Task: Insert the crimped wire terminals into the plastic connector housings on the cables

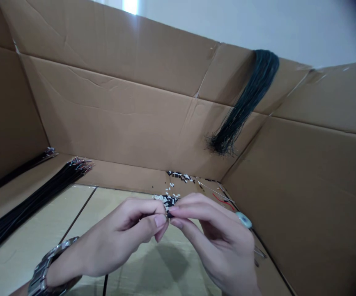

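My left hand [125, 230], with a metal-banded watch [47, 263] on its wrist, is closed in a pinch in front of me. What its fingertips hold is mostly hidden; a tiny metallic bit shows at the thumb. My right hand [217, 234] pinches a small black piece [169, 214] between thumb and forefinger. Both sets of fingertips meet at this piece. Just behind them lies a pile of small black and white pieces [167, 200], partly covered by my hands. A dark line shows below my left wrist; I cannot tell whether it is a cable or a seam.
Cardboard walls [119, 119] surround the work surface [153, 271]. A bundle of dark green wires [245, 107] hangs over the back wall. Black cables [33, 201] with bared ends lie at left. More small pieces [182, 176], a red wire [222, 201] and a pale rounded object [244, 220] are at right.
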Demonstrator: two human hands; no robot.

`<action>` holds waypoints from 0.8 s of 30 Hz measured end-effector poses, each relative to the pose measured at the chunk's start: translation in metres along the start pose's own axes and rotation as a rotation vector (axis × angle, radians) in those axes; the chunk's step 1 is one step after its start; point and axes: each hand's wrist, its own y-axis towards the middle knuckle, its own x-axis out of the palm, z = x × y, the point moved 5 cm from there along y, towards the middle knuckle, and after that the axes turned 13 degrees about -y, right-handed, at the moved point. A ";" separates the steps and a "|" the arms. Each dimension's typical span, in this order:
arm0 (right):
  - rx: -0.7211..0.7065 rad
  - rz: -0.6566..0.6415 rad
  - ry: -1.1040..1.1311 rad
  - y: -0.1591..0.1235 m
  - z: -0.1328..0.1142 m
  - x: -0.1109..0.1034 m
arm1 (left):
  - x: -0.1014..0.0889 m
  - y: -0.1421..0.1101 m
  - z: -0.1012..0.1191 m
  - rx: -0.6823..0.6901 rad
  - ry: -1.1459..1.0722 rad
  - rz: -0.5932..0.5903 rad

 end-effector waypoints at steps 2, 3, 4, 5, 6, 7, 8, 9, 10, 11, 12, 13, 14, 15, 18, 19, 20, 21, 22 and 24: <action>0.029 -0.028 0.013 0.001 0.002 0.000 | 0.000 0.000 0.002 -0.020 0.001 -0.013; 0.043 -0.049 0.026 0.002 0.004 0.000 | 0.000 0.000 0.002 -0.037 0.006 -0.018; 0.055 -0.073 0.038 0.003 0.005 0.001 | 0.000 0.000 0.003 -0.058 0.010 -0.025; 0.064 -0.098 0.050 0.003 0.007 0.001 | 0.000 -0.001 0.003 -0.078 0.014 -0.032; 0.073 -0.121 0.064 0.003 0.008 0.001 | 0.000 -0.001 0.002 -0.094 0.015 -0.038; 0.085 -0.143 0.080 0.004 0.010 0.002 | 0.000 -0.002 0.002 -0.107 0.011 -0.042; 0.102 -0.165 0.100 0.004 0.011 0.002 | 0.000 -0.002 0.002 -0.113 0.003 -0.048; 0.124 -0.184 0.124 0.004 0.013 0.003 | -0.001 -0.002 0.001 -0.116 -0.005 -0.055; 0.146 -0.199 0.151 0.004 0.015 0.004 | -0.001 -0.002 0.001 -0.118 -0.012 -0.059; 0.169 -0.207 0.178 0.004 0.017 0.004 | -0.001 -0.002 0.000 -0.120 -0.018 -0.062; 0.190 -0.214 0.206 0.003 0.019 0.005 | -0.001 -0.002 0.000 -0.122 -0.025 -0.064; 0.211 -0.220 0.239 0.003 0.021 0.007 | -0.001 -0.002 -0.001 -0.126 -0.032 -0.069; 0.230 -0.228 0.279 0.003 0.023 0.008 | -0.001 -0.002 -0.001 -0.131 -0.039 -0.076; 0.248 -0.238 0.328 0.003 0.025 0.010 | -0.001 -0.001 -0.001 -0.136 -0.044 -0.081; 0.291 -0.274 0.482 0.002 0.030 0.016 | 0.000 -0.001 -0.001 -0.128 -0.062 -0.085; 0.301 -0.280 0.516 0.001 0.031 0.017 | 0.000 0.000 -0.001 -0.122 -0.067 -0.080; 0.308 -0.282 0.537 0.001 0.033 0.018 | -0.001 0.000 -0.001 -0.118 -0.072 -0.074; 0.315 -0.282 0.546 0.001 0.034 0.018 | -0.001 0.000 -0.001 -0.113 -0.076 -0.071; 0.320 -0.281 0.547 0.001 0.035 0.019 | -0.001 0.001 -0.002 -0.109 -0.077 -0.067; 0.334 -0.269 0.515 0.001 0.035 0.018 | -0.002 0.001 -0.003 -0.095 -0.056 -0.049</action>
